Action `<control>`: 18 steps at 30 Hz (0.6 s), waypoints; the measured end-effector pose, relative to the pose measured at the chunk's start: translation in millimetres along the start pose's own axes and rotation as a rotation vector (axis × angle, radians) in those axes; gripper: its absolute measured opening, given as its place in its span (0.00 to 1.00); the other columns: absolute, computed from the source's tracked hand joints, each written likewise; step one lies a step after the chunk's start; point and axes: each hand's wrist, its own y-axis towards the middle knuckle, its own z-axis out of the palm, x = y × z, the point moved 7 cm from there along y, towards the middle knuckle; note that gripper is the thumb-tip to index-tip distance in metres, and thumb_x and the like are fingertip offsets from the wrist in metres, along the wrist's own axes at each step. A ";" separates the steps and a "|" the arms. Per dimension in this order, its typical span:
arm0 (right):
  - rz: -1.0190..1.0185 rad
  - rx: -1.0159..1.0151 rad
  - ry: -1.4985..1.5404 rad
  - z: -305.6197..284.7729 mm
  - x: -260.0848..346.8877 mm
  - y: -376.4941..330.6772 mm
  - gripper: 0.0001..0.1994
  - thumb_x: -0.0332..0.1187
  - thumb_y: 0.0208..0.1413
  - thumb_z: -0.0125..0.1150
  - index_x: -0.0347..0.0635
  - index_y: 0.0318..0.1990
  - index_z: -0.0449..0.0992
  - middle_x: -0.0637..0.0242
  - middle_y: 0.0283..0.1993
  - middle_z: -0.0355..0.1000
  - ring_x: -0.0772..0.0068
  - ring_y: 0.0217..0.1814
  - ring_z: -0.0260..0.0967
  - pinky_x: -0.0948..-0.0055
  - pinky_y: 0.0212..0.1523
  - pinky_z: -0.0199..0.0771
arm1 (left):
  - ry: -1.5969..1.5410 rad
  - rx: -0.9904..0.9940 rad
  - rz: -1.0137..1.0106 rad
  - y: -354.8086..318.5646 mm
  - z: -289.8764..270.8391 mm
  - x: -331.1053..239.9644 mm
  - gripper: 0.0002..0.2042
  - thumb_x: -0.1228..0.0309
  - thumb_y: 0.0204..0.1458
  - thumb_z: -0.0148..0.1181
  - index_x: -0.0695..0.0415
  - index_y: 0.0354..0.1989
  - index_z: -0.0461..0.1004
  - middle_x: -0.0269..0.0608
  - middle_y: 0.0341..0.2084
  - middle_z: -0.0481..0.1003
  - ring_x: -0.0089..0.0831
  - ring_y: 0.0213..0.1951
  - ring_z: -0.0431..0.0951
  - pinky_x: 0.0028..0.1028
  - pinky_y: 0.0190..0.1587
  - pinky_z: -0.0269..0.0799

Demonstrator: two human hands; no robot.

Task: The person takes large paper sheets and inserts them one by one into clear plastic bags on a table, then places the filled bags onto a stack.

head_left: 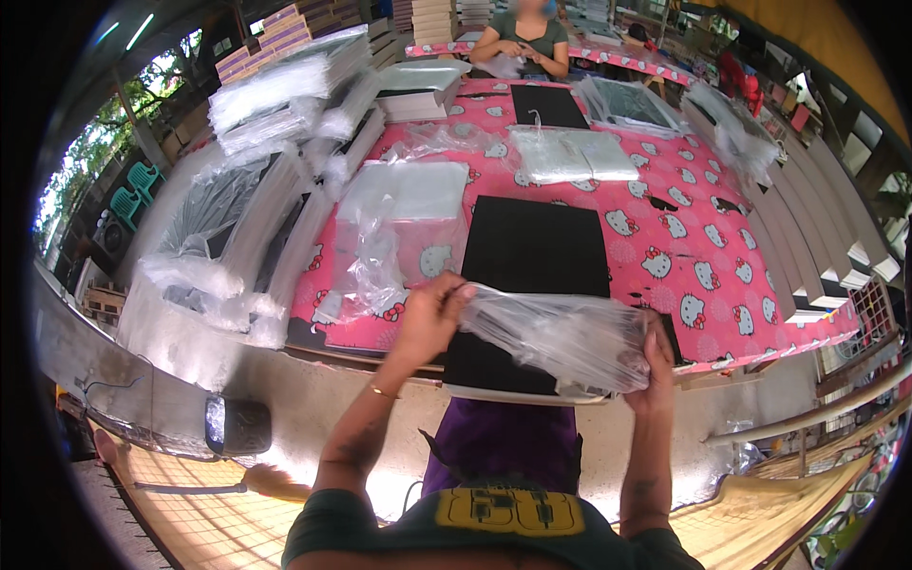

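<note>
My hands are apart, both forearms reaching forward: my left hand (439,300) pinches one end of a crumpled clear plastic bag (560,334) with curled fingers, and my right hand (654,363) grips the other, lower end. The bag slants over black board (537,242) at the table's near edge; whether it holds anything, I cannot tell. Plastic-wrapped bundles (214,214) at left contain dark flat pieces. Beyond sit one co-worker (532,40) and two green chairs (134,193).
</note>
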 end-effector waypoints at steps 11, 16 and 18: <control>-0.169 0.580 -1.108 132.1 16.0 36.2 0.22 0.22 0.44 0.65 0.40 0.49 0.68 0.62 0.42 0.72 0.67 0.43 0.72 0.71 0.45 0.71 | 0.208 0.444 0.591 9.3 -8.5 -155.9 0.45 0.72 0.41 0.63 0.58 0.67 0.41 0.54 0.51 0.68 0.43 0.52 0.71 0.34 0.47 0.68; -0.160 0.146 -1.785 67.5 48.7 55.6 0.23 0.21 0.39 0.64 0.38 0.48 0.69 0.61 0.37 0.72 0.65 0.38 0.72 0.67 0.39 0.74 | -0.120 0.587 0.537 11.7 -24.6 -154.7 0.27 0.83 0.41 0.50 0.57 0.55 0.68 0.47 0.27 0.72 0.44 0.31 0.76 0.38 0.37 0.72; -0.079 0.183 -0.968 63.9 51.8 47.9 0.21 0.21 0.40 0.63 0.40 0.47 0.70 0.58 0.36 0.72 0.60 0.39 0.72 0.67 0.36 0.74 | 0.144 0.507 0.542 3.9 -24.6 -143.2 0.20 0.86 0.40 0.49 0.58 0.44 0.74 0.48 0.28 0.70 0.46 0.29 0.76 0.41 0.33 0.73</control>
